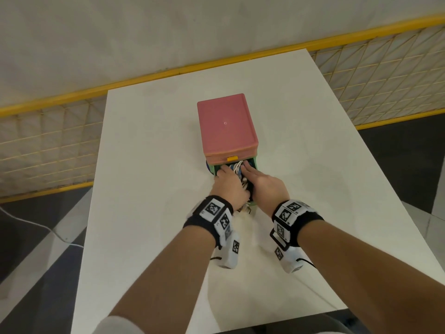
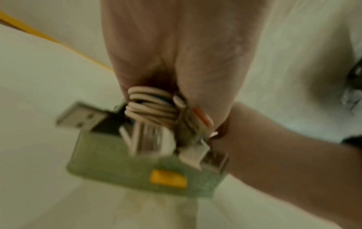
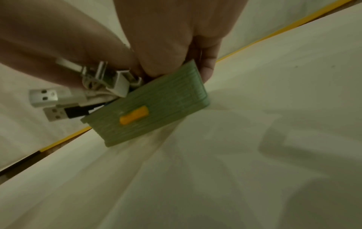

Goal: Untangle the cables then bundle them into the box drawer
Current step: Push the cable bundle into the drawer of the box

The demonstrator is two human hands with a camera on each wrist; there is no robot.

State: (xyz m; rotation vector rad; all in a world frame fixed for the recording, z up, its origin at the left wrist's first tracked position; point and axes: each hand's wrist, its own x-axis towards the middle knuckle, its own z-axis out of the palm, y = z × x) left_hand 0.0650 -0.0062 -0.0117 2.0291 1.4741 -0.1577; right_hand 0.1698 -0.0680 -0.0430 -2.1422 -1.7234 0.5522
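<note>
A pink box (image 1: 226, 126) stands mid-table with its green drawer (image 1: 254, 165) pulled out toward me. A bundle of white, black and blue cables (image 1: 237, 168) lies in the drawer. My left hand (image 1: 228, 185) reaches into the drawer's left half and grips the coiled white cables (image 2: 150, 106); a USB plug (image 2: 82, 116) sticks out over the drawer front (image 2: 121, 161). My right hand (image 1: 261, 182) lies over the right half, its fingers stretched onto the cables. In the right wrist view, two USB plugs (image 3: 46, 96) poke out beside the drawer front (image 3: 166, 99) with its yellow handle (image 3: 134, 117).
The white table (image 1: 149, 165) carries only the box. A yellow-framed wire fence (image 1: 48, 141) runs behind and along both sides. A white cord (image 1: 36, 225) lies on the floor at the left. The box's upper drawer has a yellow handle (image 1: 232, 158).
</note>
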